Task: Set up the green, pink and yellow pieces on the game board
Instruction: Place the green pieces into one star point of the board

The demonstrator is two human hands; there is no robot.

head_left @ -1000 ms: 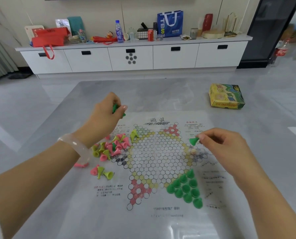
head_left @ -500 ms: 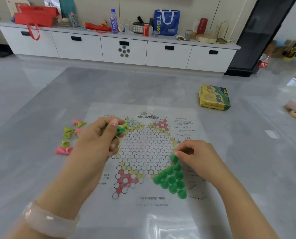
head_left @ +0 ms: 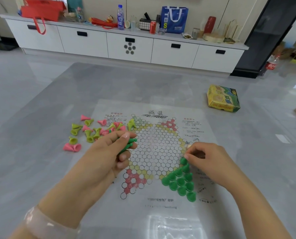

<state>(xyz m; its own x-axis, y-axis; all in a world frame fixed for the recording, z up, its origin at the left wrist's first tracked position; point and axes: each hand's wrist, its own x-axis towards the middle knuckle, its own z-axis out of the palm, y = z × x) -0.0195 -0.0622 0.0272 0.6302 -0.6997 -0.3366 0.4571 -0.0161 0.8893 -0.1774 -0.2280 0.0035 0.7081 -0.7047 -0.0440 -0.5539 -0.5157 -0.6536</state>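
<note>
Here, the left hand (head_left: pixel 107 152) gripped spare green pieces (head_left: pixel 129 144) in curled fingers above the game board's (head_left: pixel 154 152) left edge. The right hand (head_left: pixel 206 157) pinched the top piece (head_left: pixel 183 160) of the green triangle (head_left: pixel 181 182) at the lower-right point. Pink and yellow pieces (head_left: pixel 90 131) lay loose on the desk (head_left: pixel 40 152).

Game board (head_left: pixel 154 152) is a printed star sheet, flat on the grey table (head_left: pixel 40 152). Green pieces (head_left: pixel 180 181) fill the board's near-right star point, standing upright, packed touching. Right hand (head_left: pixel 207 161) pinches the top green piece (head_left: pixel 183 160) at that point's tip. Left hand (head_left: pixel 106 152) hovers over the board's left edge, fingers curled round a few spare green pieces (head_left: pixel 129 144). Pink and yellow pieces (head_left: pixel 92 131) lie scattered, tipped over, off the board's far-left corner. Yellow-green box (head_left: pixel 222 99) sits well beyond the board's far-right corner.
</note>
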